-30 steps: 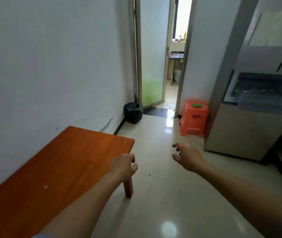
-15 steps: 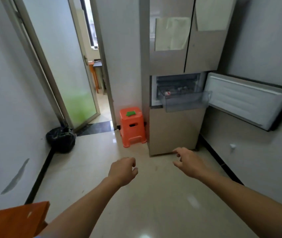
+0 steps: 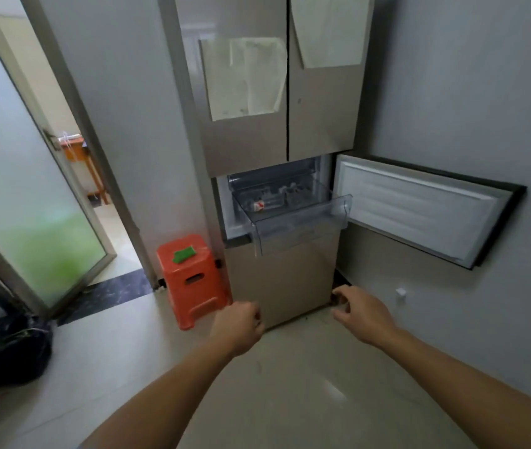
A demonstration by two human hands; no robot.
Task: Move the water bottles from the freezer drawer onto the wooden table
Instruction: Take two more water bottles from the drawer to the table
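Observation:
A clear plastic freezer drawer (image 3: 299,228) sticks out of the beige fridge (image 3: 277,131) straight ahead. A water bottle (image 3: 259,205) with a red and white label lies inside it at the left; more clear shapes lie further back, too faint to name. My left hand (image 3: 241,325) hangs in the air below the drawer with its fingers curled and holds nothing. My right hand (image 3: 363,314) floats to the right of it, fingers loosely spread, also holding nothing. Both hands are well short of the drawer. The wooden table is out of view.
The freezer door (image 3: 419,209) stands swung open to the right, along the wall. An orange plastic stool (image 3: 193,280) with a green item on top sits left of the fridge. A black bag (image 3: 8,348) lies on the floor at the left, near a glass door (image 3: 31,202).
My view has turned right, away from the wooden table and onto the fridge, which is now closer. Both hands stay held out in front, holding nothing.

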